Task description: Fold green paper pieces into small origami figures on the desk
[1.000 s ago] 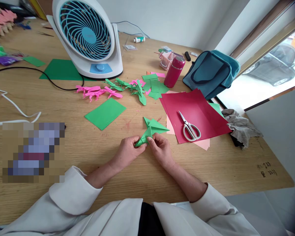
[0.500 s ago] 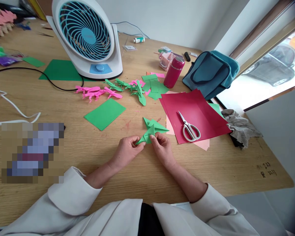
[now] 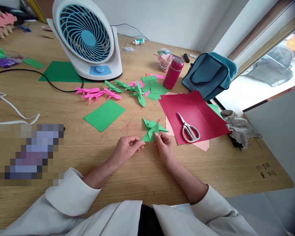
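A folded green paper piece with pointed flaps lies on the wooden table in front of me. My left hand pinches its left tip with thumb and fingers closed. My right hand grips its lower right edge, thumb pressed on the paper. Both wrists rest near the table, white sleeves pushed back.
A flat green square lies to the left. Finished pink and green paper figures line up behind it, before a white and blue fan. Scissors lie on red sheets at the right. Beyond stand a magenta bottle and blue bag.
My right hand slid rightward along the green piece and folded one flap upward. The piece now looks more compact, and my left hand keeps its pinch on the left tip.
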Tool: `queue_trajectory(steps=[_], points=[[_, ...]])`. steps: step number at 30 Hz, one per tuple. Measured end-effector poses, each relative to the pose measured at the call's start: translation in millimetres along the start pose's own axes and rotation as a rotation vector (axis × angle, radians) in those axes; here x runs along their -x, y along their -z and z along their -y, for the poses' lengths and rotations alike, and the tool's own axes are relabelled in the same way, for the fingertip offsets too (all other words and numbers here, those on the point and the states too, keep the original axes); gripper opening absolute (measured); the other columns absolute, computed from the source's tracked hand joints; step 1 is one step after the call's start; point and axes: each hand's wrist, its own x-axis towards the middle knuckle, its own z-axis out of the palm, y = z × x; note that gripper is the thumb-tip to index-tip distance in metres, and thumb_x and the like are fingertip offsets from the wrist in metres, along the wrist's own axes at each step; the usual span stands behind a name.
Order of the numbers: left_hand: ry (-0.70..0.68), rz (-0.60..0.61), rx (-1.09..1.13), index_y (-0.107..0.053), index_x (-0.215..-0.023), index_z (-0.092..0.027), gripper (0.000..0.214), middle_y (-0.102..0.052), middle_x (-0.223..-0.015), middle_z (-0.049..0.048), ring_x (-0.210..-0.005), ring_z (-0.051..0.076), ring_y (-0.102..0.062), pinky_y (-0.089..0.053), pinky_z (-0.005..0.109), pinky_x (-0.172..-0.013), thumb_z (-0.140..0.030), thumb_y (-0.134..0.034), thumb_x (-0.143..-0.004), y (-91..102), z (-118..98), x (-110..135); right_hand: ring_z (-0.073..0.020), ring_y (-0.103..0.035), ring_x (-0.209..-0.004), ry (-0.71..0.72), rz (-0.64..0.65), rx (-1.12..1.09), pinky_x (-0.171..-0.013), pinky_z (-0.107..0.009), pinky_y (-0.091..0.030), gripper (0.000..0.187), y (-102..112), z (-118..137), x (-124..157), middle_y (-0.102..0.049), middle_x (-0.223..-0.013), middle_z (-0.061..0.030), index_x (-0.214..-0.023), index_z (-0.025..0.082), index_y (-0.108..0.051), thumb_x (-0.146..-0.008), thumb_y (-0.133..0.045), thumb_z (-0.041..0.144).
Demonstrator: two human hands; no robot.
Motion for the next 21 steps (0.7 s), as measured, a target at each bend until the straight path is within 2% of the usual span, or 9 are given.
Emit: queue_trajectory(steps=[4, 9, 14, 21], points=[[0.018, 0.014, 0.029, -0.071, -0.080, -0.014, 0.037, -0.073, -0.076, 0.0062, -0.066, 0.015, -0.064, -0.054, 0.027, -0.064, -0.051, -0.068, -0.078, -0.1, -7, 1, -0.0109, -0.033, -0.055, 0.011, 0.003, -0.004, -0.055, -0.027, -0.030, 0.048, -1, 0, 1, -0.041, -0.056, 0.0053, -0.062, 0.022, -0.043, -0.086, -0.063, 0.059], [-0.033, 0.063, -0.070, -0.070, -0.087, -0.014, 0.034, -0.067, -0.076, 0.0019, -0.066, 0.015, -0.059, -0.049, 0.024, -0.061, -0.046, -0.070, -0.077, -0.9, -10, 3, -0.0122, -0.035, -0.061, 0.045, 0.060, -0.011, -0.059, -0.027, -0.033, 0.046, -8, 3, 8, -0.039, -0.061, 0.0043, -0.062, 0.022, -0.044, -0.085, -0.065, 0.055], [-0.071, 0.069, -0.213, -0.071, -0.080, -0.013, 0.033, -0.057, -0.065, -0.0021, -0.063, 0.013, -0.051, -0.039, 0.022, -0.058, -0.046, -0.070, -0.078, -0.9, -5, 2, -0.0152, -0.043, -0.068, 0.128, 0.169, 0.045, -0.067, -0.029, -0.038, 0.038, -12, 6, 14, -0.047, -0.067, 0.0014, -0.066, 0.021, -0.053, -0.089, -0.063, 0.049], [-0.042, 0.093, -0.109, -0.068, -0.072, -0.014, 0.035, -0.056, -0.063, -0.0032, -0.064, 0.013, -0.050, -0.038, 0.022, -0.059, -0.048, -0.075, -0.074, -0.7, -6, 3, -0.0154, -0.046, -0.069, 0.141, 0.171, 0.039, -0.070, -0.030, -0.040, 0.037, -10, 2, 13, -0.051, -0.068, 0.0009, -0.065, 0.021, -0.056, -0.090, -0.064, 0.047]])
